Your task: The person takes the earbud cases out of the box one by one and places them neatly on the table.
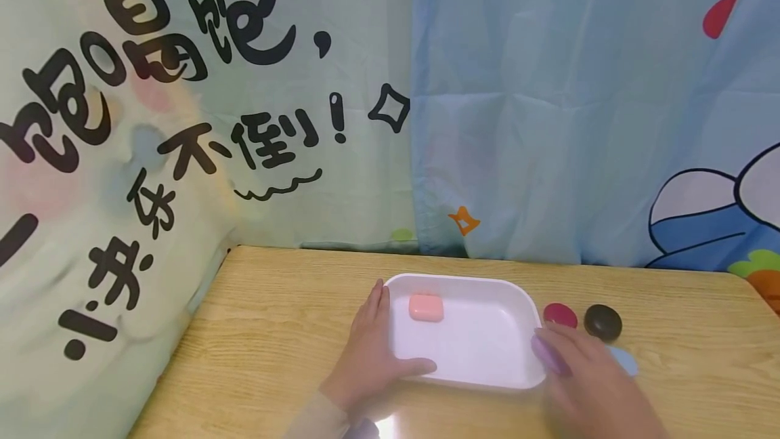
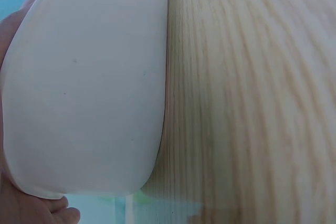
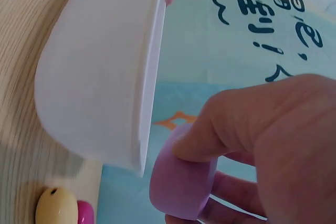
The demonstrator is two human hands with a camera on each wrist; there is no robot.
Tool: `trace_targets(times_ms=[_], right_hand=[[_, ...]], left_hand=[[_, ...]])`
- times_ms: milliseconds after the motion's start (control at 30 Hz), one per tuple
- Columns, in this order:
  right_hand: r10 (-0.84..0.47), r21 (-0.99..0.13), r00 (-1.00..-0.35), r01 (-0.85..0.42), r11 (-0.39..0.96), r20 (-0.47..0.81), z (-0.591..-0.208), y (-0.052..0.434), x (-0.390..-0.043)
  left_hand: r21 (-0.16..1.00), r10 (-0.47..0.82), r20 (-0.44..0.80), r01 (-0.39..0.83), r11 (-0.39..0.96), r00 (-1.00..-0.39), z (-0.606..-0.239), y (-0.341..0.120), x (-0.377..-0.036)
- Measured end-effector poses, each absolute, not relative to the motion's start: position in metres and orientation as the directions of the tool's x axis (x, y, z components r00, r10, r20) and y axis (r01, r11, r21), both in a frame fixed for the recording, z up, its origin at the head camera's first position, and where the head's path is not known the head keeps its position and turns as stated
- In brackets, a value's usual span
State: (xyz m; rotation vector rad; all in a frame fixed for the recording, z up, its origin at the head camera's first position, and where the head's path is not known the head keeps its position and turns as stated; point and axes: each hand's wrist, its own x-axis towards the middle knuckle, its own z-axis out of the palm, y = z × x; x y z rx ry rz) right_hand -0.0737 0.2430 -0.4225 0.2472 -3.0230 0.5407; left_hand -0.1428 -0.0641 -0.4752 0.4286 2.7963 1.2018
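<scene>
A white plastic tray [image 1: 481, 334] sits on the wooden table. My left hand [image 1: 373, 351] holds its left end, fingers along the side and thumb over the front rim. Inside the tray, toward the left, lies a pink bar of soap [image 1: 426, 307]. My right hand [image 1: 597, 385] pinches a smooth purple bar of soap [image 3: 181, 182] between thumb and fingers, just off the tray's right rim. In the left wrist view, the tray's outer wall [image 2: 89, 87] hides what it contains.
Right of the tray lie a dark red oval piece [image 1: 560, 315], a black round piece [image 1: 603, 322] and a light blue piece [image 1: 624, 360], partly covered by my hand. The right wrist view shows a yellow rounded piece [image 3: 56, 208]. A printed curtain [image 1: 518, 120] hangs behind the table.
</scene>
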Motion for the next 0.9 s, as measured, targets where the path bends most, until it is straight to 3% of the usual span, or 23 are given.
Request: trace_targets(times_ms=[200,400,600,900], right_hand=[[-0.115,-0.369,-0.992,-0.129,0.92,0.06,-0.424,0.251,-0.072],[-0.101,-0.323,-0.995,-0.089,0.942,-0.018,-0.429,0.26,-0.07],[-0.155,-0.246,-0.988,-0.146,0.958,-0.019,-0.434,0.273,-0.069],[-0.187,-0.286,-0.981,-0.165,0.944,-0.051,-0.443,0.279,-0.066]], left_hand=[[0.721,0.271,0.047,0.22,0.657,-0.962,-0.469,-0.064,-0.141],[0.739,0.268,0.043,0.211,0.64,-0.963,-0.466,-0.063,-0.139],[0.721,0.274,0.047,0.222,0.656,-0.961,-0.47,-0.063,-0.141],[0.713,0.277,0.054,0.231,0.662,-0.959,-0.474,-0.065,-0.142]])
